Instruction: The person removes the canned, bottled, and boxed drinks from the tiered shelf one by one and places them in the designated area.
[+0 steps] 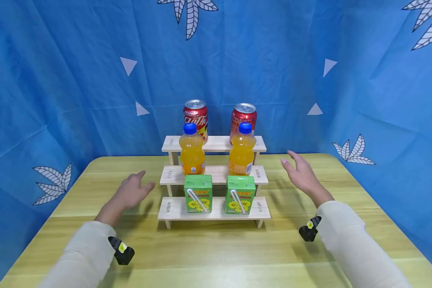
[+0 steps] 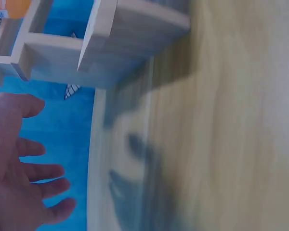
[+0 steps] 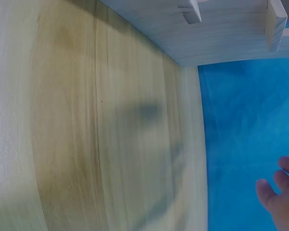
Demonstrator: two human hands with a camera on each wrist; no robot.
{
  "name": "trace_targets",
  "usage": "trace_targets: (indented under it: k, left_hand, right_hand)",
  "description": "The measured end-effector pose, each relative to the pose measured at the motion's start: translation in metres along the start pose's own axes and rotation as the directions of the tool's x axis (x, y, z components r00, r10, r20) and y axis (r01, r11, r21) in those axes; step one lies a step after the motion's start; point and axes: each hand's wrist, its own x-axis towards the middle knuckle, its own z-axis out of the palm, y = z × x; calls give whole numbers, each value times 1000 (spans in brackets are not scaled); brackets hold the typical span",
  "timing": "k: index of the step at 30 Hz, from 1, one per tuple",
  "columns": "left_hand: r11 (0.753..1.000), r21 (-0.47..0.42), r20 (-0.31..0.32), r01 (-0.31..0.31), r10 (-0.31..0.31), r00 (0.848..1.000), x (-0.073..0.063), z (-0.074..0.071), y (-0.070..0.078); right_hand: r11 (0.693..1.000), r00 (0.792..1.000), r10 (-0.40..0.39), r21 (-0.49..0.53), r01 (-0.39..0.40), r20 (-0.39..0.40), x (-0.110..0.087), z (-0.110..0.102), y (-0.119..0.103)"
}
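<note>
A three-tier pale wooden stand [image 1: 218, 203] sits between my hands. Two red cola cans [image 1: 195, 115] [image 1: 243, 116] are on its top step, and two orange drink bottles [image 1: 192, 154] [image 1: 241, 154] with blue caps stand on the middle one. The lowest step carries two green drink cartons [image 1: 198, 194] [image 1: 240, 195], each with a straw on its front. My left hand [image 1: 129, 193] hovers left of the stand, fingers relaxed and nothing in them. To the right, my right hand [image 1: 303, 175] is held up, also without any object. The left wrist view shows the left hand [image 2: 24, 168] with its fingers spread.
The light wooden table [image 1: 209, 256] extends around the stand. Behind it hangs a blue cloth [image 1: 230, 72] with white leaf and triangle prints. Small black wrist devices [image 1: 121, 251] [image 1: 309, 229] sit at both cuffs.
</note>
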Motion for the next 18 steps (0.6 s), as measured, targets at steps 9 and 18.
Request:
trace_targets:
  k: [9, 18]
  left_hand:
    - [899, -434, 61, 62, -39, 997, -21, 27, 10]
    - [706, -683, 150, 188, -116, 982, -31, 48, 16]
  right_hand:
    - [999, 999, 34, 36, -33, -3, 2, 6, -4]
    - [993, 997, 76, 97, -73, -28, 3, 6, -8]
